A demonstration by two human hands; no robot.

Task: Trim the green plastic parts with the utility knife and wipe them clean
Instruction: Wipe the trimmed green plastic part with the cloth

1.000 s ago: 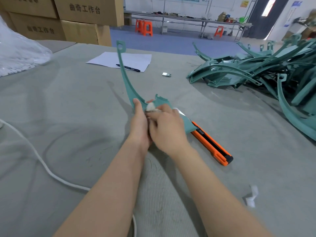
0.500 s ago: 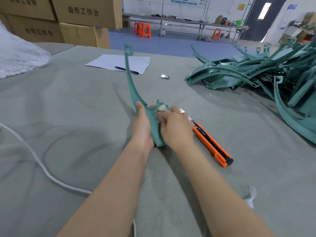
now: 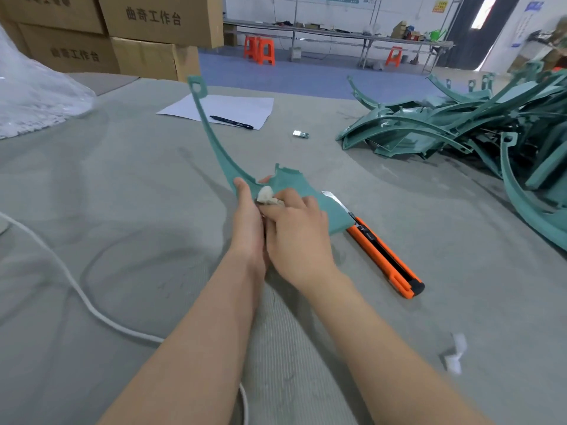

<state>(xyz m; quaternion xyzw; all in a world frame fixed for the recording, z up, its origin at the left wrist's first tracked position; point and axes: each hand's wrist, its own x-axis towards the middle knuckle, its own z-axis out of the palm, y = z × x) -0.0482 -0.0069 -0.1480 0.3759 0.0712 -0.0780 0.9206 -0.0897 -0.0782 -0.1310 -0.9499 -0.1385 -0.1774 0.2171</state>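
The left hand (image 3: pixel 247 216) grips the wide base of the green part (image 3: pixel 290 183), its long arm rising up and away; the right hand (image 3: pixel 297 231) pinches a white cloth (image 3: pixel 265 194) against this base; the utility knife (image 3: pixel 386 256) lies just right

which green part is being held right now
The green part gripped by the left hand while the right hand presses a white cloth on it; its thin arm rises upward. The rest lie in the pile at right.

Pen (image 3: pixel 231 122) on paper (image 3: pixel 184 110); cardboard boxes (image 3: pixel 159 19)
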